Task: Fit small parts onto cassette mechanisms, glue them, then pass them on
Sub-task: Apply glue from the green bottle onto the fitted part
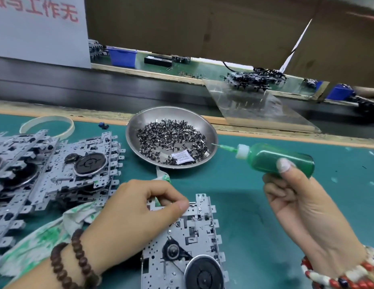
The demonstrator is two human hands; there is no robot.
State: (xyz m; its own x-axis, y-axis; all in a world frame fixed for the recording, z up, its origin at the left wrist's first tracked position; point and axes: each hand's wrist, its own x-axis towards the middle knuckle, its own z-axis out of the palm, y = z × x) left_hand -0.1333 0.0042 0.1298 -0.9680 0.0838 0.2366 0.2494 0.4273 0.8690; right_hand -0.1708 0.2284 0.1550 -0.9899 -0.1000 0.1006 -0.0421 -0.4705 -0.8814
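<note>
We pinch a small part (pixel 192 203) with our left hand (pixel 138 213) on the cassette mechanism (pixel 194 243); our right hand (pixel 294 197) grips the glue bottle (pixel 280 158) right of it.

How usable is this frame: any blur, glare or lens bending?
Head view: hands, green bottle and the nearest mechanism are fairly sharp; the bench edge bows from the wide lens; the clear sheet and metal bowl show soft glare; the far bench is blurred.
</note>
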